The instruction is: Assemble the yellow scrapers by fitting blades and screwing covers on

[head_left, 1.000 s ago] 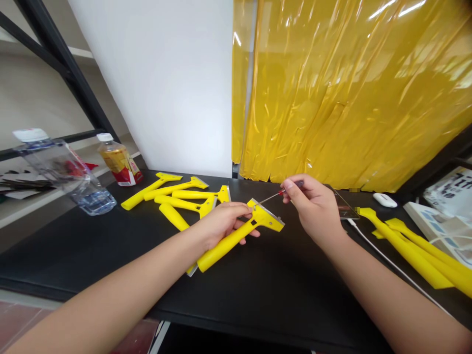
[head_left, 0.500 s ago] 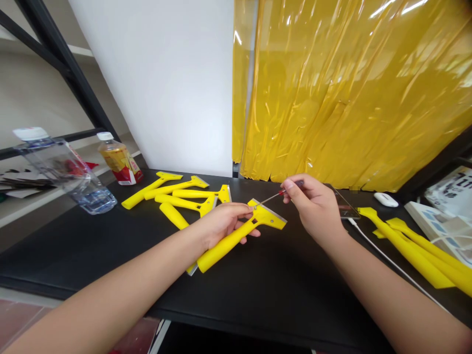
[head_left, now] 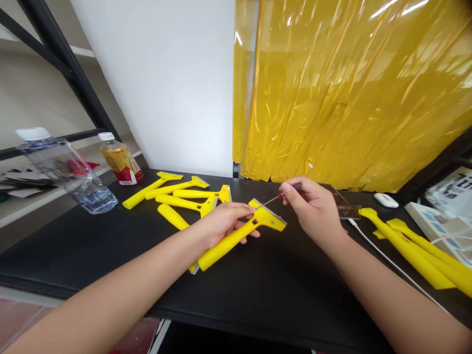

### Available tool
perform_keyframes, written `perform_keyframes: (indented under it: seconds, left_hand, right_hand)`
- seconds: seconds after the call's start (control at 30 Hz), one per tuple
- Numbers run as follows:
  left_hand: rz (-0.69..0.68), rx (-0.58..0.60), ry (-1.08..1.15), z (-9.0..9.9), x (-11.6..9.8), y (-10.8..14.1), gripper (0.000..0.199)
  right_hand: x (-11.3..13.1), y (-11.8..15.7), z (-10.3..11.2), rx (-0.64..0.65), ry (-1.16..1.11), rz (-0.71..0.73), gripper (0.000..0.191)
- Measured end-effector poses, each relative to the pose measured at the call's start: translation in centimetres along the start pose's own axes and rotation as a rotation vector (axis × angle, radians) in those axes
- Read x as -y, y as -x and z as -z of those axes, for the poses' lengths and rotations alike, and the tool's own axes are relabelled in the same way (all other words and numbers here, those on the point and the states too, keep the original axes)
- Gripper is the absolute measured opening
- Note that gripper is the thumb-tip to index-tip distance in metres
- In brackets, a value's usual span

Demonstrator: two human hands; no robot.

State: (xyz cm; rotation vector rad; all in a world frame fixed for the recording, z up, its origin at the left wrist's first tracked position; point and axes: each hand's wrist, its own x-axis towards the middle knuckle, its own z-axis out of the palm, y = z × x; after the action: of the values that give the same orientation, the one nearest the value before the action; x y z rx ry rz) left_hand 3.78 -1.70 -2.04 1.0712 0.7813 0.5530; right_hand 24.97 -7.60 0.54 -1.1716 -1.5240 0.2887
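Note:
A yellow scraper (head_left: 226, 243) with a metal blade edge is held by my left hand (head_left: 226, 221), thumb near a screw on its head. Its handle points down to the left. My right hand (head_left: 311, 204) grips a small screwdriver (head_left: 271, 200) with a red and dark handle; the tip meets the scraper head near my left thumb. Several more yellow scrapers (head_left: 171, 188) lie behind and left of my left hand. One of them (head_left: 171, 216) is partly hidden under that hand.
On the black table (head_left: 280, 295) stand a clear bottle (head_left: 92, 191) and a drink bottle (head_left: 121, 162) at left. At right are a phone (head_left: 344, 206) with a white cable, a white case (head_left: 385, 200), yellow handles (head_left: 416, 250) and a white box (head_left: 438, 226). Yellow film (head_left: 332, 98) hangs behind.
My right hand and the screwdriver have shifted very slightly left, and the grip on its handle has turned a little. My left hand and the scraper are nearly still.

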Motion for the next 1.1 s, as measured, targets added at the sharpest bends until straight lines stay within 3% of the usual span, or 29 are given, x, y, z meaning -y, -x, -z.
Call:
perform_keyframes:
  seconds: [0.37,0.57,0.73,1.1]
  left_hand:
    - [-0.046,-0.090,-0.078,-0.2,0.2,0.3,0.027]
    - [-0.152,-0.169,-0.085,-0.5,-0.1,0.5,0.021]
    - [-0.242,-0.220,-0.123,-0.4,-0.1,0.5,0.023]
    - [-0.317,-0.298,-0.192,0.1,-0.2,0.2,0.028]
  right_hand:
    - [1.4,0.4,0.5,0.108,0.342,0.321,0.011]
    - [2.7,0.7,0.5,0.204,0.639,0.427,0.012]
    - [3.8,1.3,0.1,0.152,0.798,0.307,0.012]
    - [3.7,1.4,-0.3,0.188,0.792,0.214,0.017]
